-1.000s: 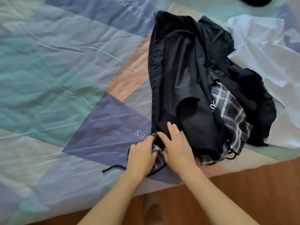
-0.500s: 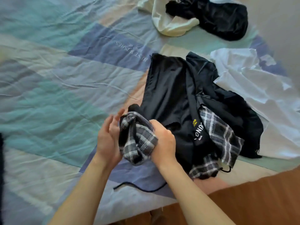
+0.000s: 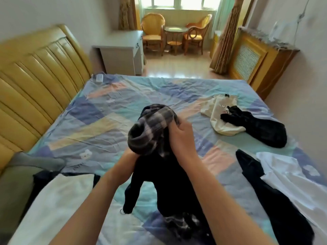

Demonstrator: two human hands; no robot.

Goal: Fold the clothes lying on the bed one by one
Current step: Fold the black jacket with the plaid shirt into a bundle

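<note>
Both hands hold a black garment [image 3: 169, 183] up over the bed [image 3: 109, 124]. Its plaid lining [image 3: 152, 128] is bunched at the top and the dark body hangs down to the sheet near the front edge.

The right hand [image 3: 182, 137] has its fingers curled round the plaid bunch, a firm pinch. The left hand [image 3: 131, 154] is mostly hidden under the fabric. It seems to grip from below, but I cannot tell how its fingers lie.

Step in hand, as I judge it: lifting and untangling this piece before laying it flat. To do it well, find a hem or the waistband, shake the bunch loose, and turn it so the black side faces out. Then spread it on the bare sheet at centre, away from the other clothes. Watch the dangling cord end with a small ring [image 3: 122, 211], which could snag.

The garment looks thin, limp and matte, and the plaid is a soft woven check in grey and white. The sheet is a wrinkled patchwork of pastel blocks.

Other clothes lie around it:
- A cream piece [image 3: 219, 117] touches a black piece [image 3: 261, 129] at far right.
- A white shirt [image 3: 292, 174] lies at right, beside a dark garment [image 3: 276, 200].
- A white cloth [image 3: 58, 200] lies at near left.

The headboard [image 3: 35, 76] is yellow, glossy and ribbed.
</note>
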